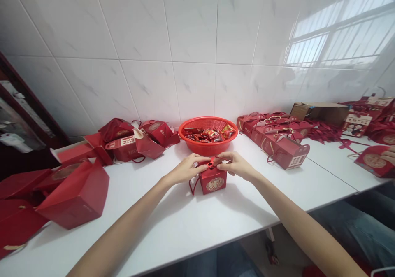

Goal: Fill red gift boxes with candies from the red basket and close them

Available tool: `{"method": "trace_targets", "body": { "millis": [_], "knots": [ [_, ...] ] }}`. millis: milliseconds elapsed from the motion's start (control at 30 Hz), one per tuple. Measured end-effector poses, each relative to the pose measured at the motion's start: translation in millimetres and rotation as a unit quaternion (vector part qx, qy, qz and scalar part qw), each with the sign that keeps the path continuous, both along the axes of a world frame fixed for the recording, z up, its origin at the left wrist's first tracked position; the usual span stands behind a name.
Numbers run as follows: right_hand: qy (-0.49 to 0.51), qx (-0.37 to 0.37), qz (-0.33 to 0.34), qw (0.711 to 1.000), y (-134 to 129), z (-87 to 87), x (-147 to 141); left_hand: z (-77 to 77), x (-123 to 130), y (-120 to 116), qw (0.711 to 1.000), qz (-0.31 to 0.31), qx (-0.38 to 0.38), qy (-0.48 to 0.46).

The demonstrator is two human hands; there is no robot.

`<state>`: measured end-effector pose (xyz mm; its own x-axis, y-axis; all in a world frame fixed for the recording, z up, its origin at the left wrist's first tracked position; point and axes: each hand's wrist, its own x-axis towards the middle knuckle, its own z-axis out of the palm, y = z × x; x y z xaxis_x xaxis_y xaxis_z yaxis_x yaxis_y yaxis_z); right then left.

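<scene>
A small red gift box (212, 183) with a gold round emblem stands upright on the white table (243, 203). On its left side hangs a dark red cord handle (194, 186). My left hand (186, 169) is closed on the left of the box's top, fingers and thumb at the flap. From the right, my right hand (237, 164) grips the top edge with bent fingers. Two dark round holes show in the top between my hands. Just behind the box sits a red plastic basket (207, 148) holding wrapped candies (212, 135).
Open red boxes (75, 199) crowd the left side. Rows of closed red boxes (285, 150) stand to the right, near a cardboard box (324, 113) and dark red ribbons (328, 132). At the far right, another person's hand (389, 154) touches a red box (375, 161). A tiled wall rises behind.
</scene>
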<state>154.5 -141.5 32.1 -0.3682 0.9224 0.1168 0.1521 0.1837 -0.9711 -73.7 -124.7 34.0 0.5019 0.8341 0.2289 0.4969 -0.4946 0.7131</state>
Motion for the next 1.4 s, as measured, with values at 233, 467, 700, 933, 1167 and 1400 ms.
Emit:
{"method": "trace_targets", "body": {
  "millis": [233, 467, 700, 933, 1167, 1400],
  "knots": [
    [-0.023, 0.010, 0.024, 0.999, -4, 12.5, -2, 24.0, 2, -10, 0.986, 0.032, -0.135, -0.087],
    [0.009, 0.002, -0.008, 1.000, -1, 39.5, 4, 75.0, 8, -17, 0.918, 0.043, -0.249, -0.305],
    [-0.047, 0.007, -0.027, 0.998, -2, 75.5, 3, 109.5, 36, -24, 0.929, 0.042, -0.253, -0.266],
    [-0.118, 0.058, -0.050, 0.990, -3, 84.7, -6, 121.0, 69, -30, 0.949, -0.023, -0.242, -0.199],
    [-0.090, 0.096, -0.114, 0.985, -4, 82.4, -5, 130.9, 85, -41, 0.967, -0.027, -0.200, -0.158],
    [-0.048, 0.071, -0.170, 0.982, -14, 83.4, -1, 111.8, 76, -36, 0.991, 0.069, -0.108, -0.038]
  ]
}}
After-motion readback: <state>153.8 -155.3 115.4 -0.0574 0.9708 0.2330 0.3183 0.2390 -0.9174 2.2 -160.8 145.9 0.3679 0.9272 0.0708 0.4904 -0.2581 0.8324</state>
